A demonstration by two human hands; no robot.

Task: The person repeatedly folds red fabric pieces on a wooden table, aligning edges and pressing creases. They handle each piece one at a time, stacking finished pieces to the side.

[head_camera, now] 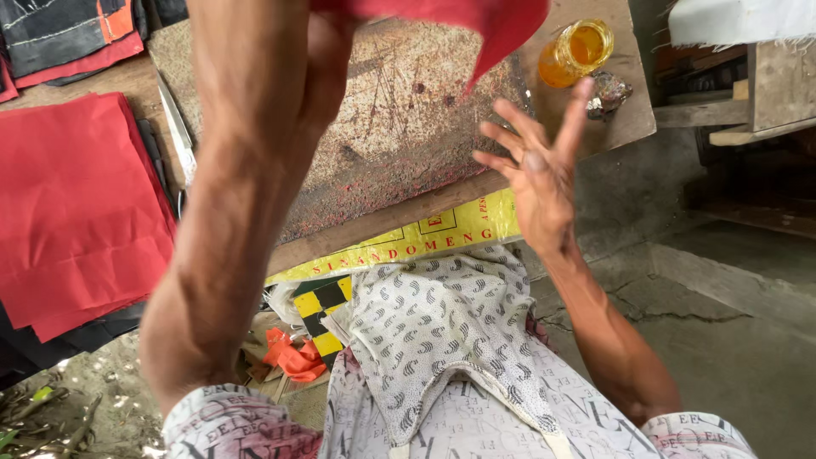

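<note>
In the head view, the left hand (pixel 327 34) is raised above the worn cutting board (pixel 399 127) on the desk (pixel 620 110). It touches a red cloth (pixel 476 21) at the top edge, but whether its fingers are closed I cannot tell. The right hand (pixel 535 170) hovers at the board's right edge, fingers (pixel 576 115) spread open, holding nothing. A jar of yellow glue (pixel 576 51) stands right of the board. Folded red fabric (pixel 76 212) lies left of the board.

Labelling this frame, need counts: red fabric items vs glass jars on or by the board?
Red fabric: 2, the stack of red sheets and the red piece at the raised left arm
Amber glass jar: 1
Total: 3
</note>
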